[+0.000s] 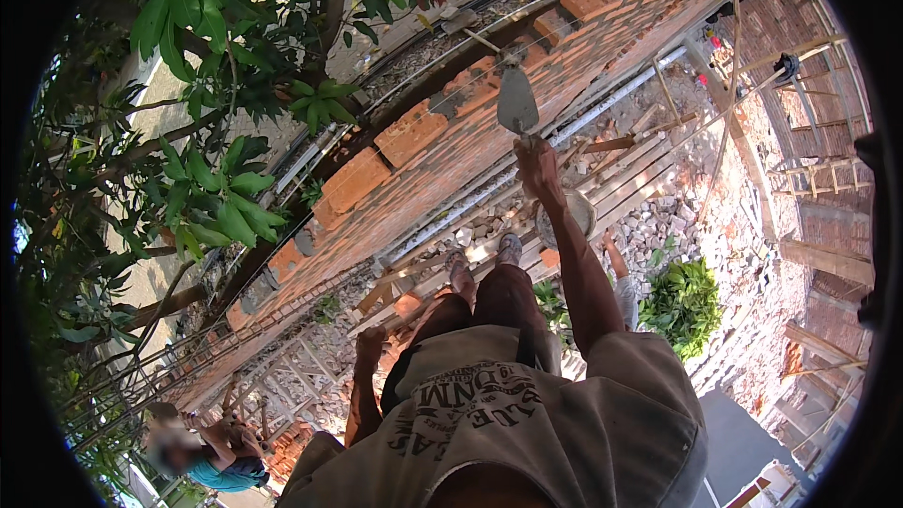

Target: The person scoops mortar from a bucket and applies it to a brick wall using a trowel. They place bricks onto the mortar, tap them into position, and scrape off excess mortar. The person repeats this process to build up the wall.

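My right hand (pixel 538 167) is wrapped round the handle of a trowel (pixel 517 105), its arm stretched out ahead. The grey pointed blade lies over the near edge of a brick wall (pixel 489 136), its tip toward the top course; whether it touches is unclear. Grey mortar (pixel 475 85) shows on the wall top there, next to loose-edged orange bricks (pixel 411 134). My left hand (pixel 370 342) hangs low beside my thigh, fingers curled in, with nothing seen in it. A round pan (pixel 576 214) sits partly hidden behind my right forearm.
I stand on narrow wooden planks (pixel 621 179) above brick rubble (pixel 663 226). A thin string runs along the wall top. Leafy branches (pixel 216 188) overhang the left. One person (pixel 226 456) is at lower left; another's arm (pixel 616 259) shows beyond my right arm. Wooden poles (pixel 738 94) stand right.
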### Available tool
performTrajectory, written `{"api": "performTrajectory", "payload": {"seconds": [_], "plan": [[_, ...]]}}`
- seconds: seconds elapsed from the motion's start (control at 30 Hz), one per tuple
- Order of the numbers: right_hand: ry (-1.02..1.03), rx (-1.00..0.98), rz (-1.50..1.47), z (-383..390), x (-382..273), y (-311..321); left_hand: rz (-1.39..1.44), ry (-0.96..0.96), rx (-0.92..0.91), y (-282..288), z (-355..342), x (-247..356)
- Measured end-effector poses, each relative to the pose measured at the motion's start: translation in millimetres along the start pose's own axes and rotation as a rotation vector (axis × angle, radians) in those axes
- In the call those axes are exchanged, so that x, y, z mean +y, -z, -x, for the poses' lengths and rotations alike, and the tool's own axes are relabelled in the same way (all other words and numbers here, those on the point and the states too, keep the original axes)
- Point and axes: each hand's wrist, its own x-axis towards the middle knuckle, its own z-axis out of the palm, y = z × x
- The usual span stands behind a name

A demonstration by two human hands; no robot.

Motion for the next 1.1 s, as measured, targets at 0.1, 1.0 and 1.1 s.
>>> {"api": "performTrajectory", "payload": {"seconds": [0.1, 1.0, 1.1], "plan": [[0.128, 0.219, 0.57, -77, 4, 47, 0.09, 0.0, 0.001, 1, 2, 0], [0.323, -0.356, 0.306, 50, -92, -102, -0.176, -0.49, 0.013, -5, -39, -74], [0.156, -0.357, 0.403, 63, -100, -120, -0.14, -0.249, 0.036, -11, -24, -63]]}}
